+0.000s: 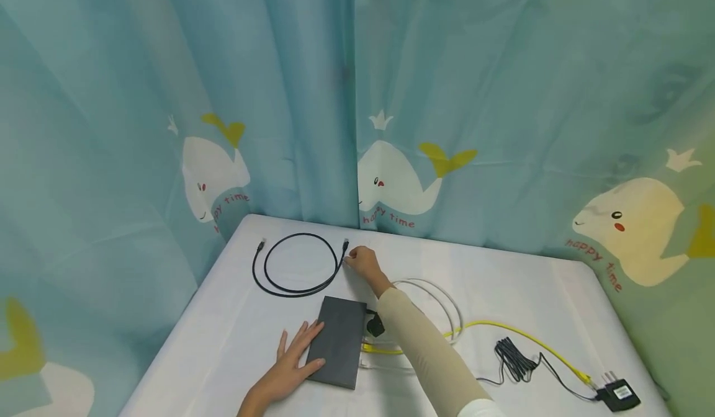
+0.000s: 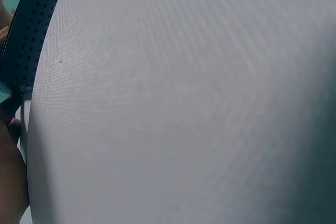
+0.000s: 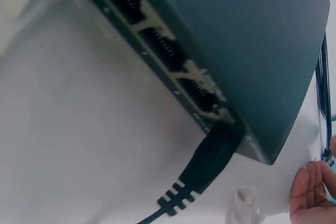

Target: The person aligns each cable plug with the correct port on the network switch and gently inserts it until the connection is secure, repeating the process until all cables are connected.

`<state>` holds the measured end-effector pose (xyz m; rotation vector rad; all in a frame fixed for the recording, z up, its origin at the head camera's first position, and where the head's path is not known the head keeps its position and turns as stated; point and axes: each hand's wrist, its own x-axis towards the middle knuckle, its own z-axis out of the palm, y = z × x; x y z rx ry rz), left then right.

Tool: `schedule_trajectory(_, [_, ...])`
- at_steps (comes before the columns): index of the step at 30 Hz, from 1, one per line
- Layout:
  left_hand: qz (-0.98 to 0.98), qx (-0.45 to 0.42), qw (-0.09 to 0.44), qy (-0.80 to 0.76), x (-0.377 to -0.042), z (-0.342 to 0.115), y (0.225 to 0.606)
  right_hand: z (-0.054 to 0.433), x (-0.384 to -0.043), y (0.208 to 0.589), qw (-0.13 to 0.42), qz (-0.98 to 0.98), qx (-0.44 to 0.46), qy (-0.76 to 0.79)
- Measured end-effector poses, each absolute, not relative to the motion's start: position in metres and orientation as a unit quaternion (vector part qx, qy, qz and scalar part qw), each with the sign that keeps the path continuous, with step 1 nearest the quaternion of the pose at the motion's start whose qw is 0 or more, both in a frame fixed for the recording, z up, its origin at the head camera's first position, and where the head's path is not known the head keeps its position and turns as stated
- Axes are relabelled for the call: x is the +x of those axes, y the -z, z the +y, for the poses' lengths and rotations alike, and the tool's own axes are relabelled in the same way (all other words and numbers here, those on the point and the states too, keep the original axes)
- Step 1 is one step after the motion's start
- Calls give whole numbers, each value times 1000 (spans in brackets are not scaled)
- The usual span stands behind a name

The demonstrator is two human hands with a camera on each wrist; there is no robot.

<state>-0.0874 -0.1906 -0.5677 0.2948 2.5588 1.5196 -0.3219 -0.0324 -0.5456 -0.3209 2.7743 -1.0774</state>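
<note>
A flat dark grey network switch [image 1: 337,342] lies on the white table. My left hand [image 1: 287,367] rests on its left edge with fingers spread. Beyond the switch is a looped black network cable [image 1: 296,291] with a plug at each end. My right hand [image 1: 364,265] reaches past the switch and pinches this cable just below its right plug [image 1: 346,243]. In the right wrist view, curled fingers [image 3: 310,187] show at the cable. A black power plug [image 3: 212,153] sits in the switch beside a row of open ports [image 3: 164,48]. The left wrist view mostly shows tablecloth.
A yellow cable [image 1: 503,325] and a coiled white cable [image 1: 455,305] run from the switch's right side, partly under my right forearm. Farther right lie a bundled black cord [image 1: 515,362] and a black power adapter [image 1: 619,395]. A whale-print curtain [image 1: 313,94] hangs behind the table.
</note>
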Motion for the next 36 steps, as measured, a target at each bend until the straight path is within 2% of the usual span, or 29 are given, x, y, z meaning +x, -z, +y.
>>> schedule_trajectory(6, [843, 108, 57, -524, -85, -189, 569, -38, -323, 548, 52, 924, -88, 368])
schedule_trajectory(11, [840, 115, 62, -527, -82, -189, 571, -43, -322, 547, 35, 930, -77, 358])
schedule_trajectory(26, [834, 139, 96, -525, -81, -180, 572, -36, -324, 549, 59, 949, -5, 311])
schedule_trajectory(36, [841, 130, 116, -512, -88, -197, 565, -39, -335, 553, 16, 892, -17, 451])
